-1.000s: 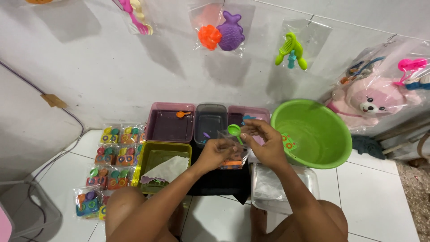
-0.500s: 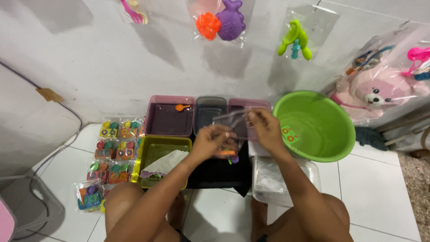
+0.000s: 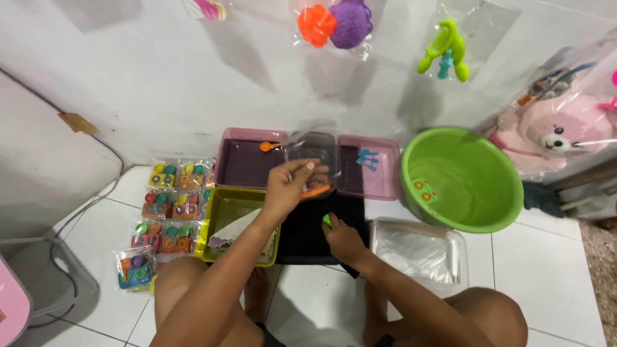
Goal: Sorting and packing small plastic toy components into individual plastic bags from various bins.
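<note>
Pinching a clear plastic bag (image 3: 312, 168), the left hand (image 3: 290, 186) stays raised. Right hand (image 3: 340, 236) closes on a green toy (image 3: 327, 220); tilted, the bag could spill.

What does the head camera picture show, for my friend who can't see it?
A person sitting on a white tiled floor holds up a clear plastic bag of small toys in the left hand, while the right hand picks a small green piece off a black tray. Around them sit purple trays, a yellow tray, a green basin and packed toy bags.
</note>
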